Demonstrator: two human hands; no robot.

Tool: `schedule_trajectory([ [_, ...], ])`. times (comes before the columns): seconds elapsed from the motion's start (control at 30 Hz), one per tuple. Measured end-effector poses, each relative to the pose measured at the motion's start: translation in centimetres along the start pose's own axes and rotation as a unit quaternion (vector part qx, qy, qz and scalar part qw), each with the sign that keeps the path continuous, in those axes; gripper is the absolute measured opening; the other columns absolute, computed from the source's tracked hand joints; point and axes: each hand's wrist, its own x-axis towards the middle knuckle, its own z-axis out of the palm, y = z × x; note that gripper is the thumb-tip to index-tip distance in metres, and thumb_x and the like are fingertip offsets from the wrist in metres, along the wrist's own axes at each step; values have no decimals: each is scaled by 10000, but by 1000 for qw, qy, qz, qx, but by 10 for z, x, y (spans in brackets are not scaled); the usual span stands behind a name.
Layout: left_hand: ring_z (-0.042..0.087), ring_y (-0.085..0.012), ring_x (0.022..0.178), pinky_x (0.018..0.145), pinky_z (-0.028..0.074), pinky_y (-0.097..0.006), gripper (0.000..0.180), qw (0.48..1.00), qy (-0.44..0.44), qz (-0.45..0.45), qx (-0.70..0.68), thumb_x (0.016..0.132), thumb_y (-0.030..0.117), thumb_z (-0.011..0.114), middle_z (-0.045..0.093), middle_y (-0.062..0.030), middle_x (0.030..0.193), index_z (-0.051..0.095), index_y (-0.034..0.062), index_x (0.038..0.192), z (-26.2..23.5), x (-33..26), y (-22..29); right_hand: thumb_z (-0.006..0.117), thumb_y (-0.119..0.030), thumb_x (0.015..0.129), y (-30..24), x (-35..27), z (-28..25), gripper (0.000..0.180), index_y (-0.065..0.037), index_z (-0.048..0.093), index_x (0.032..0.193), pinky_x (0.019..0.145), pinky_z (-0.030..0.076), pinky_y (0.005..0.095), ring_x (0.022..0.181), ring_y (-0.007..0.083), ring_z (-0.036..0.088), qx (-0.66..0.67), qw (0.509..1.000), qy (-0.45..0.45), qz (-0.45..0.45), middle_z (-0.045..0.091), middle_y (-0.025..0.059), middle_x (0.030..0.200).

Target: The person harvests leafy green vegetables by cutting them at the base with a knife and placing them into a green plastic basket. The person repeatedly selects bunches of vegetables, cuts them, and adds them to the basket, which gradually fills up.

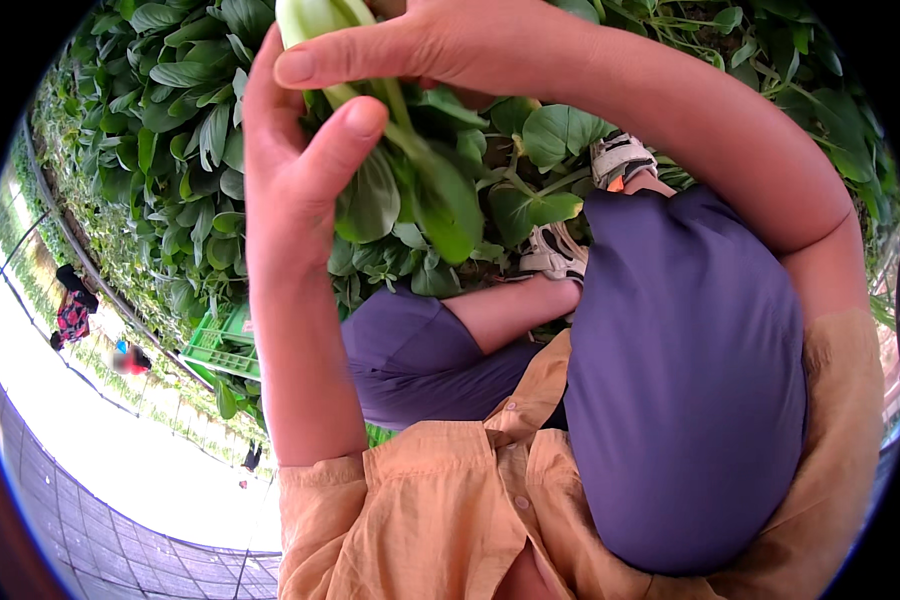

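Observation:
A head of bok choy point(440, 195) is held up at the top of the view, its pale stalk end pointing away and its broad green leaves hanging toward me. My left hand point(295, 160) is closed around its left side, with the thumb against the stalks. From the right, my right hand point(420, 50) reaches across and grips the stalks near the base, its thumb lying over them. The fingers of my right hand are partly hidden behind the plant and cut by the upper edge.
Dense leafy greens point(185, 120) grow on the left, with more plants point(565, 135) beneath my hands. A green plastic crate point(220, 345) stands at left by my forearm. My sandals point(555, 255) rest among the plants. Other people point(75, 310) are far off at left.

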Motion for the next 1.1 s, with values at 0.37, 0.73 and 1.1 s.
schedule_trajectory([
  [0.37,546,-383,1211,1059,435,-514,827,796,-16,-110,-596,786,394,660,534,-224,1334,374,-62,1414,-43,-25,-65,567,-390,955,22,-17,-35,338,-61,555,1031,422,374,223,556,55,498,139,952,-89,258,609,18,819],
  [0.73,608,-373,1085,987,472,-555,524,838,228,-120,-482,913,487,524,625,-186,1208,584,59,1209,-36,-29,-78,543,-335,963,66,-35,-10,308,-44,568,1060,558,448,248,592,81,530,202,937,3,286,648,57,882],
  [1.1,580,-320,1121,1012,440,-485,551,885,222,-116,-392,925,539,482,623,-107,1225,593,88,1222,-43,-29,-85,558,-248,957,70,-31,-9,226,-47,532,1058,499,445,240,568,95,526,199,927,48,316,625,36,830],
])
